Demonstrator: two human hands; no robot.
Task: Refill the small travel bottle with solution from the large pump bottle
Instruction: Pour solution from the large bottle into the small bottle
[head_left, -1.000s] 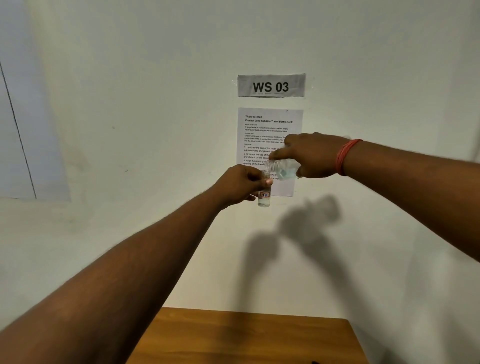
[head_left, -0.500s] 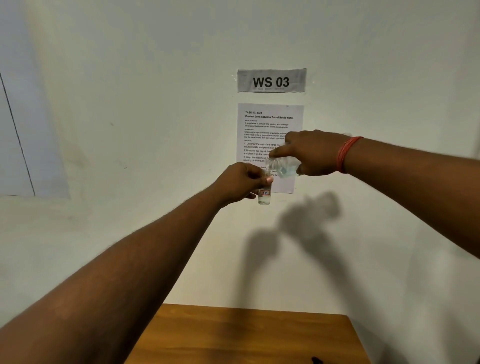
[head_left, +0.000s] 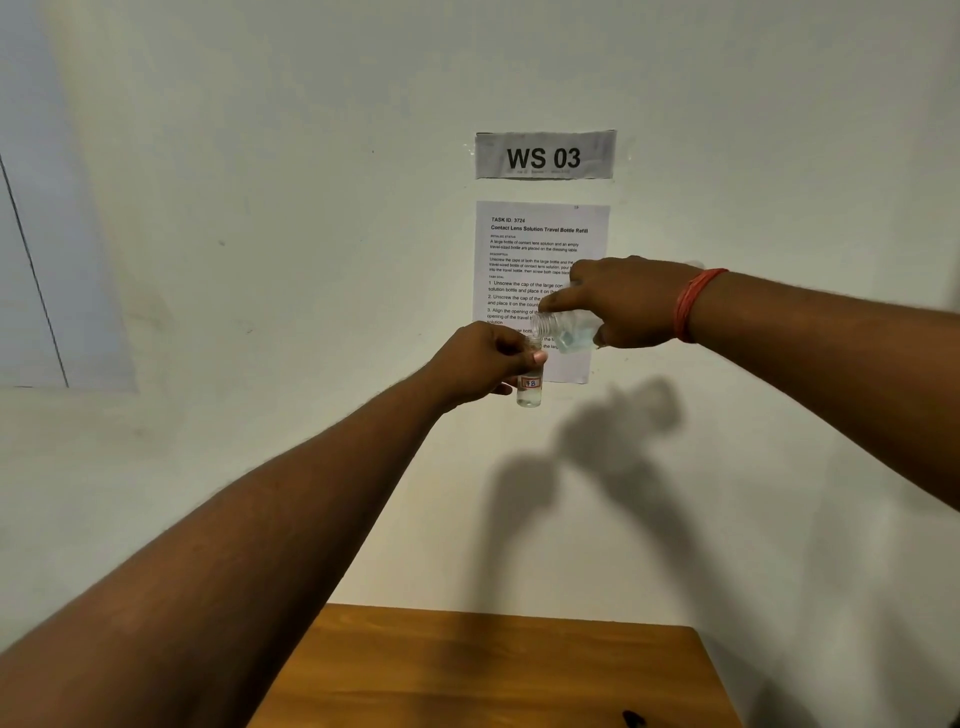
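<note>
Your left hand (head_left: 485, 364) is raised in front of the wall, its fingers curled round the upper part of a small, clear, cylindrical travel bottle (head_left: 529, 387). You hold it upright; its lower end sticks out below your fingers, showing a white label with red markings and some clear liquid at the bottom. Your left thumb lies across the front of the bottle near its top.

Your right hand (head_left: 631, 304) grips a larger clear plastic bottle (head_left: 569, 332) from above, fingers and thumb wrapped round its body. That bottle is tipped almost onto its side, and its open threaded neck points left, just above and beside the mouth of the small bottle at your left fingertips. Pale blue-tinted liquid sits inside it, under your right fingers. Whether liquid is passing between the two mouths, or whether they touch, cannot be told. A red-orange band (head_left: 696, 304) circles your right wrist.

Behind your hands, a printed white instruction sheet (head_left: 540, 244) is stuck to the pale wall, with a grey sign reading "WS 03" (head_left: 545, 155) above it. Well below your fingers lies the edge of a brown wooden table (head_left: 493, 670).
</note>
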